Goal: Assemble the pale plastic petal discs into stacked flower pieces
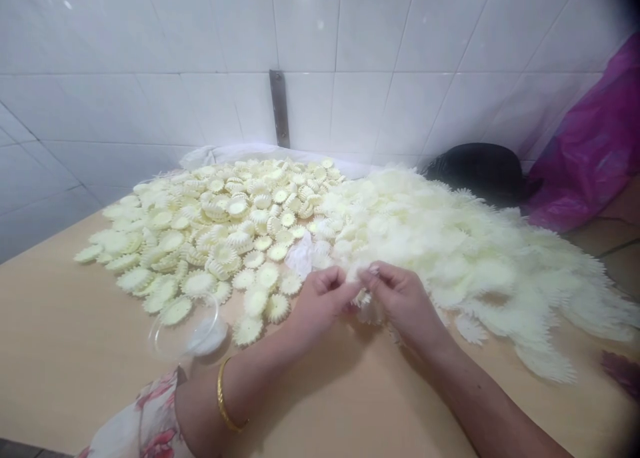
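Note:
My left hand (326,295) and my right hand (400,294) meet over the table, fingertips pinched close together. Between them they grip a pale yellow-white fabric petal piece (361,299) with a serrated edge, mostly covered by the fingers. Ahead and to the left lies a heap of small cupped flower pieces (240,208) with frilled rims. A wide pile of thin, flat petal pieces (450,245) spreads to the right of my right hand. Just beyond my left hand is a crumpled white scrap (301,254).
A round clear plastic container (159,335) with something white in it sits left of my left forearm. The wooden table (65,351) meets a tiled wall (190,25). Behind the right pile are a dark rounded object (477,171) and a magenta plastic bag (583,158).

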{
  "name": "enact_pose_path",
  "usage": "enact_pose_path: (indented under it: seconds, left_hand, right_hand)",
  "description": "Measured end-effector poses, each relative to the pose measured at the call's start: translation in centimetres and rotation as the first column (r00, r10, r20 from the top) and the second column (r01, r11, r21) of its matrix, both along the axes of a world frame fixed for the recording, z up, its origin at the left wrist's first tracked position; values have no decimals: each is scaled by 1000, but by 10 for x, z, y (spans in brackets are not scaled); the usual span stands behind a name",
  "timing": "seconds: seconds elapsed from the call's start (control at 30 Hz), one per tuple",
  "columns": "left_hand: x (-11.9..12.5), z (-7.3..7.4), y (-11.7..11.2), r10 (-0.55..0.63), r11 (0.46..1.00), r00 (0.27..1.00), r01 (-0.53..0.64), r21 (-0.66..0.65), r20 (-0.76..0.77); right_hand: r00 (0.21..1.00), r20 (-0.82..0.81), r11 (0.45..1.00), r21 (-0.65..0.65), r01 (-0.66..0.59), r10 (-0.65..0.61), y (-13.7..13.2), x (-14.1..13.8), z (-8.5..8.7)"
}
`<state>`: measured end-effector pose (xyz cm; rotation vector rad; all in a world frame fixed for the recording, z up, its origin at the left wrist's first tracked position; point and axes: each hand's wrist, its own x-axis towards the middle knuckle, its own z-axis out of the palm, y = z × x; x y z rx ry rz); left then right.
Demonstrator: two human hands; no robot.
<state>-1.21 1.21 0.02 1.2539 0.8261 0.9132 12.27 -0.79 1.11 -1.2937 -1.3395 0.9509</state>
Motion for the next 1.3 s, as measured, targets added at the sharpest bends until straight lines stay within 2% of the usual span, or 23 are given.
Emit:
enact_pose_path:
  seconds: [0.13,0.37,0.43,0.53,0.63,0.7,0.8,0.87,0.97,1.03,1.13,1.2,1.23,1.3]
  left_hand:
    - [0,3,-2,57,994,998,-55,93,-16]
    - [2,8,-5,93,989,995,-90,116,-19]
    - [0,10,-6,131,982,991,-129,134,-3]
    - [0,11,-5,148,985,989,-150,85,27]
    - [1,7,-1,112,991,992,-107,-84,54]
    - [2,2,1,113,979,992,-101,-178,60]
    - [2,-5,3,86,980,995,-77,-182,45]
    - [0,-7,2,61,983,997,-50,-177,56]
    - [0,-5,1,79,975,992,-57,-214,97]
    - [1,-2,2,112,969,987,-82,-235,115]
    - [1,0,4,151,961,978,-111,-254,146]
    - [1,-1,5,150,962,974,-104,-251,170]
    - [1,-2,6,144,964,973,-96,-250,182]
    - [0,-5,7,130,964,971,-76,-253,202]
  right_hand:
    - [978,135,983,109,147,-161,-1,-1,4]
    - [893,280,925,251,286,-353,-1,0,4]
    - [859,253,888,245,388,-445,2,10,5]
    - [750,262,793,266,549,-607,9,31,6]
    - [692,380,782,414,467,-614,15,44,2]
    - [618,462,759,518,394,-636,18,47,-3]
    - [510,492,694,628,352,-705,18,45,-5]
    - [522,452,660,675,329,-723,15,42,-3]
    - [628,385,660,695,285,-676,8,31,2]
    - [727,373,724,645,243,-576,3,22,4]
    - [869,378,883,453,127,-319,-4,9,7]
    - [932,339,960,279,33,-131,-6,3,8]
    - [955,294,981,191,-24,-34,-7,1,8]
    - [978,157,988,45,-146,137,-7,-1,8]
